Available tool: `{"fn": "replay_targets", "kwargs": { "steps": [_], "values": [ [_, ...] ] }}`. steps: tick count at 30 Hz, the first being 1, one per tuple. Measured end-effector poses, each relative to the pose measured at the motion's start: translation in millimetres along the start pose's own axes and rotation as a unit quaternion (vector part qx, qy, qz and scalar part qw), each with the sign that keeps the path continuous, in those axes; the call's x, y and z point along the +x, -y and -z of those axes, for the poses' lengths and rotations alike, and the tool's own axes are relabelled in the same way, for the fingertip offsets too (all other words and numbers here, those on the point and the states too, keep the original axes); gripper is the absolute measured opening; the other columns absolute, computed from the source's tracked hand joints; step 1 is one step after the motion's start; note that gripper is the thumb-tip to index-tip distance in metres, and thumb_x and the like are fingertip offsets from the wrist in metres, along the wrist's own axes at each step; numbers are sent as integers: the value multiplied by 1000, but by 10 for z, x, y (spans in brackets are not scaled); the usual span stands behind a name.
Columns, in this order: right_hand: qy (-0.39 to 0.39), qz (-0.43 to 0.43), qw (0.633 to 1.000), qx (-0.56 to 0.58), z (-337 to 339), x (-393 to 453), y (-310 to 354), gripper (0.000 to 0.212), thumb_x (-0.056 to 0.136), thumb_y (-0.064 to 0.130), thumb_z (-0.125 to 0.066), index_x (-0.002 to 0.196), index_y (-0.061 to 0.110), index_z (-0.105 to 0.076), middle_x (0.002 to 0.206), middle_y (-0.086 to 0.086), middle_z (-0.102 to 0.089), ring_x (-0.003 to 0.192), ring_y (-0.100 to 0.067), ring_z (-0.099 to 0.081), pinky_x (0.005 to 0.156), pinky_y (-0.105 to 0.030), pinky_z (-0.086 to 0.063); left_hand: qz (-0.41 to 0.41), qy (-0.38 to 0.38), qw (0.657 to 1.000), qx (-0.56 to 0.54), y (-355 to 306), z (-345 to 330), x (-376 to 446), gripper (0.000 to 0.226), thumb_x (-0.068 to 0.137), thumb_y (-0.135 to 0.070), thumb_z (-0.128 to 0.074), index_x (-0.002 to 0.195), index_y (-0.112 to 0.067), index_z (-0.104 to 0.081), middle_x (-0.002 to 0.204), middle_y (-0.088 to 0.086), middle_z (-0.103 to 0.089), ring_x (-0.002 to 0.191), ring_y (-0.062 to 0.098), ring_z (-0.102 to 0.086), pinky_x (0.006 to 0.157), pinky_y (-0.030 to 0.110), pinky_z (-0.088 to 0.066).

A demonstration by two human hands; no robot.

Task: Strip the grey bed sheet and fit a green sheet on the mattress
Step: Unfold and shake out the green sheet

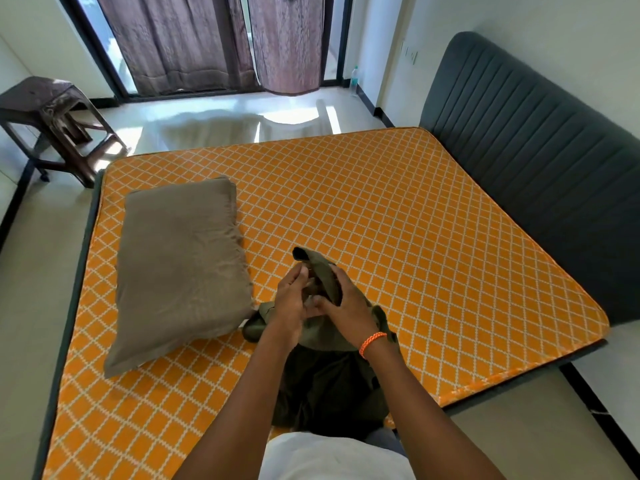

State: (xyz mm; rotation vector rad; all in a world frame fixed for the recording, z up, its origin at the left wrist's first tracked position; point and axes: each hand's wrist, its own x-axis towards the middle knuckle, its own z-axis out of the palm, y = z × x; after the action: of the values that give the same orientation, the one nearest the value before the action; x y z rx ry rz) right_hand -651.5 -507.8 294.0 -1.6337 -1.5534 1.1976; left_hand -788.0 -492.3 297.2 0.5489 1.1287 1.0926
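The mattress (398, 230) lies bare, orange with a white diamond pattern. A bunched dark green sheet (329, 382) sits on its near edge right in front of me. My left hand (291, 299) and my right hand (346, 303) are together above the bundle. Both pinch a raised fold of the green sheet, whose tip sticks up just beyond my fingers. An orange band circles my right wrist. A pale heap of cloth (207, 129) lies on the floor beyond the bed; glare washes out its colour.
A grey-brown pillow (180, 268) rests on the mattress to my left, touching the green bundle. A dark padded headboard (536, 161) runs along the right side. Brown plastic stools (55, 116) stand at the far left, with curtains (214, 39) and a bottle (354, 79) by the window.
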Motion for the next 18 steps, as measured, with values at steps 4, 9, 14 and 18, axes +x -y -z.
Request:
{"fn": "replay_targets", "kwargs": {
  "steps": [4,9,14,18],
  "values": [
    [-83,0,996,-24,14,74,-36,31,105,17,-54,123,38,-68,114,12,-73,106,-11,-68,93,-46,-58,-39,-55,992,103,87,-68,37,19,108,-14,-57,122,-18,-69,118,8,-73,101,27,-73,79,44,-65],
    [-70,16,995,70,192,16,78,21,106,21,-59,103,20,-80,93,6,-78,88,-11,-73,83,-39,-61,-75,-9,977,200,159,-53,54,44,92,-41,-77,132,-28,-65,124,-5,-71,115,13,-66,94,36,-58],
    [-31,-28,983,180,368,-42,166,30,102,38,-63,89,17,-81,92,-10,-78,91,-31,-74,91,-50,-58,-95,41,979,176,98,-129,21,36,97,-28,-75,132,-21,-68,118,-4,-75,111,13,-71,84,23,-56],
    [-11,-93,955,283,484,-102,196,36,99,38,-66,89,7,-82,98,-21,-77,95,-40,-73,94,-53,-57,-14,95,985,142,27,-171,-82,45,88,-42,-79,127,-21,-71,116,-4,-78,106,13,-74,75,17,-57]
  ]
}}
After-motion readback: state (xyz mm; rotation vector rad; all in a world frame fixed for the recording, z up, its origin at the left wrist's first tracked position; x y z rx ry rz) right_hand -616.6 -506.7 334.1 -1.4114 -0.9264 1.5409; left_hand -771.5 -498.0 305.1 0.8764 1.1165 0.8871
